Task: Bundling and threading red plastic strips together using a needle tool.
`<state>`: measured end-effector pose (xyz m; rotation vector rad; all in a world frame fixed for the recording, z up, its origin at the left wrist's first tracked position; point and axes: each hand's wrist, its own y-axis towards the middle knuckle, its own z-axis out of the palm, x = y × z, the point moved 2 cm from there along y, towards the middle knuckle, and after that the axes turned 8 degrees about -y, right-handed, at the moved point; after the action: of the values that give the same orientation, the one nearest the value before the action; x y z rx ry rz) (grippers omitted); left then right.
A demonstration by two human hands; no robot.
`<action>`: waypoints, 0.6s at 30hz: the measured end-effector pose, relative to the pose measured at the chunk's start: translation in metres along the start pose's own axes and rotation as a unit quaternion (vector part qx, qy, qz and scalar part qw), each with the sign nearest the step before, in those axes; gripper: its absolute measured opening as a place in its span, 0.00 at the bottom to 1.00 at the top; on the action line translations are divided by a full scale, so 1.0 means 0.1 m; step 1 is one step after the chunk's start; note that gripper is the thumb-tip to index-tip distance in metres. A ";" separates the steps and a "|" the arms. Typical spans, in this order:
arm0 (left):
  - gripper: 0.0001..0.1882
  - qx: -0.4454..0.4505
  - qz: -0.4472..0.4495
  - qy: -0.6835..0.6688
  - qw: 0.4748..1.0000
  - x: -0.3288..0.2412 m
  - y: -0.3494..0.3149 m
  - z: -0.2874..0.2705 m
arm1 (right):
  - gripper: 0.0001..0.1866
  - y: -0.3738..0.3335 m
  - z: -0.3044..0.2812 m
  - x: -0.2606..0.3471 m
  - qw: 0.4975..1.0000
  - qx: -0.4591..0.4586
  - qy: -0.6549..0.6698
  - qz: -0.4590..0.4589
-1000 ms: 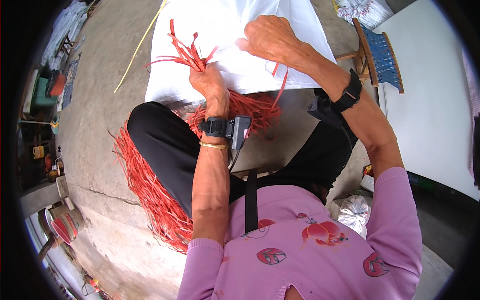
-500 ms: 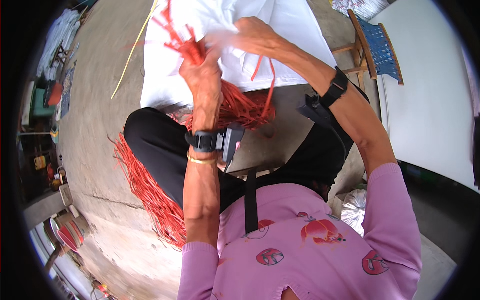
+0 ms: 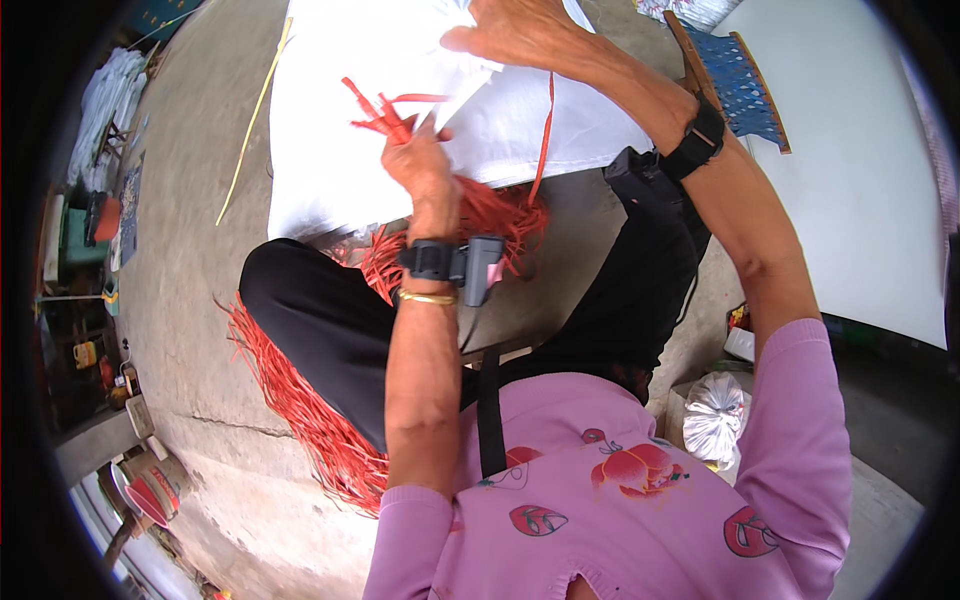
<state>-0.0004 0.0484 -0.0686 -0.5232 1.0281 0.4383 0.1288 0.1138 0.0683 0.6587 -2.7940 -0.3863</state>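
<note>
My left hand [image 3: 420,168] is closed round a bunch of red strips [image 3: 392,124]. Their short ends stick out above the fist over a white sheet [image 3: 330,180]. A thick tangle of the same strips [image 3: 500,212] hangs below that wrist at the sheet's near edge. My right hand [image 3: 515,32] is over the far part of the sheet, its thumb toward the left. Its fingers are partly cut off by the upper edge, so what they hold, if anything, is hidden. White folds rise between the two hands. A single red strip [image 3: 546,140] runs down below my right forearm.
A long pile of red strips [image 3: 300,410] lies on the floor beside my left knee. At the right stand a wooden seat with blue webbing [image 3: 735,75] and a large white panel [image 3: 850,180]. A yellow strip [image 3: 254,125] lies left of the sheet.
My left hand has come down and slightly right, still gripping the red strips. The right hand has moved up toward the upper edge, away from the left.
</note>
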 end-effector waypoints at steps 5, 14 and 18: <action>0.10 -0.004 0.016 0.055 0.998 -0.30 0.14 -0.15 | 0.21 -0.09 0.08 -0.05 0.984 0.026 -0.115 -0.130; 0.08 0.067 0.276 0.274 0.919 -0.77 -0.04 0.18 | 0.18 -0.05 0.16 0.33 0.955 0.069 -0.153 -0.246; 0.10 0.192 0.304 0.427 0.830 -1.04 0.10 0.21 | 0.18 0.00 0.28 0.12 0.990 -0.020 -0.030 -0.139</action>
<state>-0.0384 0.0586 0.0310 0.0281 2.1257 0.5459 0.1096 0.1141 0.0441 1.0467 -2.7465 -0.5196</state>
